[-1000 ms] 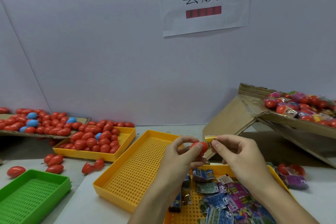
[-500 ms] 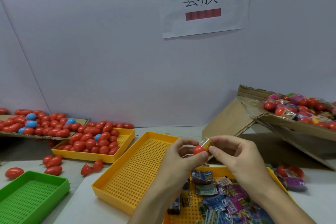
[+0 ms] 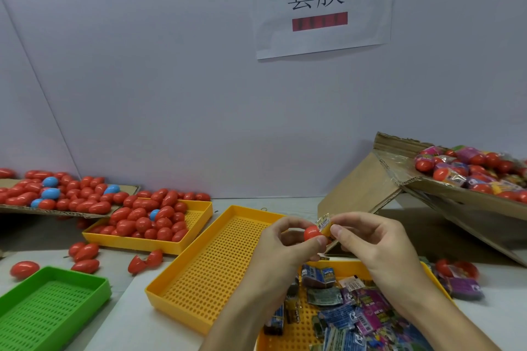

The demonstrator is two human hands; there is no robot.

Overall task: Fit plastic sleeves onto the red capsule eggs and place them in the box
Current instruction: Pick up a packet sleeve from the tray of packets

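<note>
My left hand pinches a red capsule egg between thumb and fingertips, and my right hand pinches the open end of a small yellow plastic sleeve right against the egg's far side. A second ago the sleeve sat just beside the egg at its tip; now both hands have dropped a little and drawn together, and the sleeve's mouth overlaps the egg's end, so I judge the fitting has only just started, with most of the red shell bare. Both grips are closed tight on their things, held above the gap between the empty yellow tray and the tray of loose sleeves. The cardboard box of finished eggs waits tilted to my right, well apart, so placing comes later.
</note>
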